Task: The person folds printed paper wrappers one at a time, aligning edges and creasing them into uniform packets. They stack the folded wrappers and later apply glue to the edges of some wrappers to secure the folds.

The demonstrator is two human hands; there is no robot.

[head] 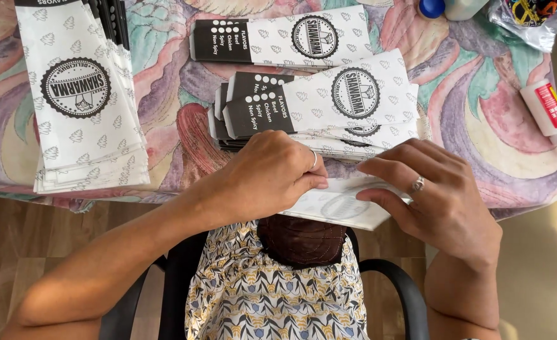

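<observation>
I looked down on a tabletop (184, 94) covered in a swirling pastel cloth. The largest thing on it was a tall stack of white printed paper sleeves (83, 101) at the far left, fanned slightly at its lower edge. A lower, messier pile of sleeves (316, 107) with black ends sat in the middle, and one single sleeve (278, 39) lay beyond it.

At the near edge, both hands worked one folded sleeve (344, 206) that hung partly off the tabletop above my lap. My left hand (272, 173) had its fingers curled and pressed together, pinching the sleeve's left end. My right hand (439, 195) lay flatter, fingers close together, pressing down along a fold.

A small glue bottle (548, 112) with a red tip rested on its side near the right edge, well apart from the hands.

I judged that the overhanging sleeve could slip or crease crookedly, since little of it lay supported. The middle pile, just beyond my knuckles, could be nudged askew. The glue bottle might roll off.
</observation>
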